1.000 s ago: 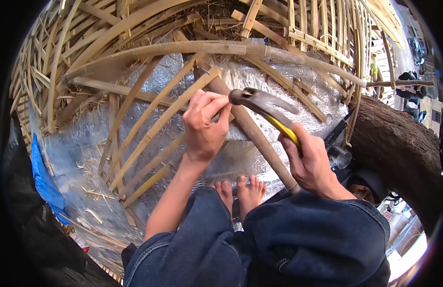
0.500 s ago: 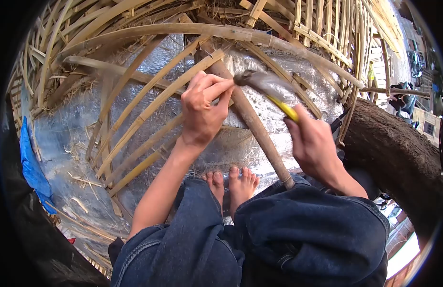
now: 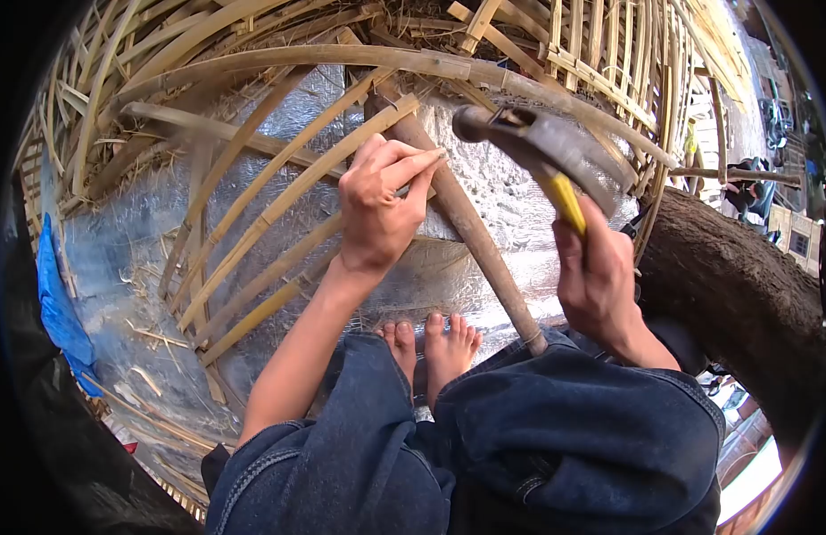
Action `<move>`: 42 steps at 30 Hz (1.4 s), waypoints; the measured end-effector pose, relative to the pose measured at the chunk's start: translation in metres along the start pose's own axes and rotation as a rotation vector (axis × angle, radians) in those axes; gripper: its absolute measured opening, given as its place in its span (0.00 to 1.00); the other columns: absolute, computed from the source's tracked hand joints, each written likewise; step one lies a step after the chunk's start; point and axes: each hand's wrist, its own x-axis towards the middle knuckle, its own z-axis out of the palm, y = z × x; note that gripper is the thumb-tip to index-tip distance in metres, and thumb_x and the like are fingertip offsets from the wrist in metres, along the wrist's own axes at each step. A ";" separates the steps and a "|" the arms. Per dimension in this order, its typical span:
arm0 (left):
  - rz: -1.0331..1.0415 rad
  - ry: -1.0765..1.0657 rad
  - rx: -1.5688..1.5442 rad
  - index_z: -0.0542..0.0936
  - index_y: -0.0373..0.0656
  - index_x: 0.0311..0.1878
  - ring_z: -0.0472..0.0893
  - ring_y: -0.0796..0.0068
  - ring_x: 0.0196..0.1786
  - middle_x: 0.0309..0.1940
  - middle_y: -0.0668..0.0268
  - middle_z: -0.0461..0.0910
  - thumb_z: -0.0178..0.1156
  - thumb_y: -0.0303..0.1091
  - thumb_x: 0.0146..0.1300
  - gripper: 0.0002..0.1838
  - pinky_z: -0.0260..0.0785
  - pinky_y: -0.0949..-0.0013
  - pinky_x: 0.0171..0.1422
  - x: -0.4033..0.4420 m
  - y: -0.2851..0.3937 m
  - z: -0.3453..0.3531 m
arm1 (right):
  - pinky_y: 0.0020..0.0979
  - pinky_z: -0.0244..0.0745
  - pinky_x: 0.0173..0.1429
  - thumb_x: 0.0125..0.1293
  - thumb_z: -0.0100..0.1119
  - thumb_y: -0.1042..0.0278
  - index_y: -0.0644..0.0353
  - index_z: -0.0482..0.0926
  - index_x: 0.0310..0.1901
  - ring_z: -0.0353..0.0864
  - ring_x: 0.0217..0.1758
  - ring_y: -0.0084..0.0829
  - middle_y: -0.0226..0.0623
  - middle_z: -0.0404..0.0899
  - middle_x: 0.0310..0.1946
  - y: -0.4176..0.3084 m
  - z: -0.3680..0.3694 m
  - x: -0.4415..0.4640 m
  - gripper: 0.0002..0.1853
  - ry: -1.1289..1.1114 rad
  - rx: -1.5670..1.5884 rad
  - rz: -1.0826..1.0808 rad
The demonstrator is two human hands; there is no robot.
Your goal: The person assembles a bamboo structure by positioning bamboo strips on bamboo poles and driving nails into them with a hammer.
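Observation:
My right hand (image 3: 596, 276) is wrapped round the yellow handle of a claw hammer (image 3: 549, 147). The hammer's head is raised, apart from the wood, to the right of my other hand. My left hand (image 3: 382, 201) is closed in a pinch over a round wooden pole (image 3: 471, 227), thumb and fingertips together. Whatever sits between those fingertips is too small to make out. Split bamboo strips (image 3: 315, 169) fan out to the left of the pole, and the end of one lies against it just above my left hand.
A long curved bamboo strip (image 3: 377, 58) crosses the far side. A thick log (image 3: 734, 254) lies at the right. Shiny foil sheeting (image 3: 154, 294) covers the ground under my bare feet (image 3: 449, 348). A blue tarp (image 3: 61, 312) hangs at the left, and a bamboo lattice (image 3: 605, 53) stands at the back right.
The hammer has swung up and to the right, away from my left fingertips, and my right hand has shifted slightly with it. My left hand keeps its place and its pinch.

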 end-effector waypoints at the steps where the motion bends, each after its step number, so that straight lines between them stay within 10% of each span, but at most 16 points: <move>1: -0.001 0.002 0.000 0.88 0.37 0.38 0.80 0.69 0.33 0.31 0.65 0.85 0.71 0.18 0.55 0.07 0.73 0.66 0.40 -0.001 0.000 0.000 | 0.48 0.66 0.26 0.74 0.57 0.71 0.62 0.70 0.45 0.76 0.21 0.54 0.50 0.72 0.19 0.005 0.004 -0.002 0.07 -0.019 -0.015 -0.016; 42: 0.010 0.016 -0.034 0.87 0.36 0.35 0.79 0.65 0.34 0.30 0.64 0.83 0.72 0.19 0.53 0.06 0.72 0.65 0.38 -0.004 0.002 0.004 | 0.48 0.68 0.26 0.74 0.56 0.70 0.65 0.71 0.44 0.76 0.20 0.56 0.52 0.73 0.19 0.009 0.008 -0.006 0.07 -0.198 -0.099 0.090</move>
